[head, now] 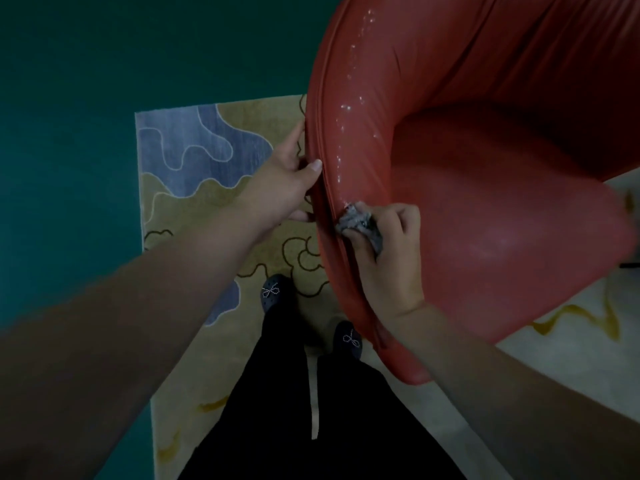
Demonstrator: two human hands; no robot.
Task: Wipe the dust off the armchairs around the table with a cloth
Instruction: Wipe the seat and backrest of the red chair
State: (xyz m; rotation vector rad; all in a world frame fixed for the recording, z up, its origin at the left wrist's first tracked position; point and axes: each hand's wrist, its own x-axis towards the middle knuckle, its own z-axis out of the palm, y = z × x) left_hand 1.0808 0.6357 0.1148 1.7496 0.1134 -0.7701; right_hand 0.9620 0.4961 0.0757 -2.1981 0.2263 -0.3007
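Note:
A red armchair point(485, 174) fills the upper right, seen from above, with a curved padded rim and a round seat. A trail of white dust specks point(349, 109) runs along the near rim. My right hand point(388, 258) grips a crumpled grey cloth point(360, 223) and presses it on the rim at the lower end of the dust trail. My left hand point(287, 178) holds the outer edge of the rim, thumb on top and fingers behind the fabric.
A patterned rug point(207, 168) in beige and blue lies under the chair and my feet. Dark teal floor point(69, 116) spreads to the left. My dark shoes point(273, 296) and black trousers stand close to the chair's side.

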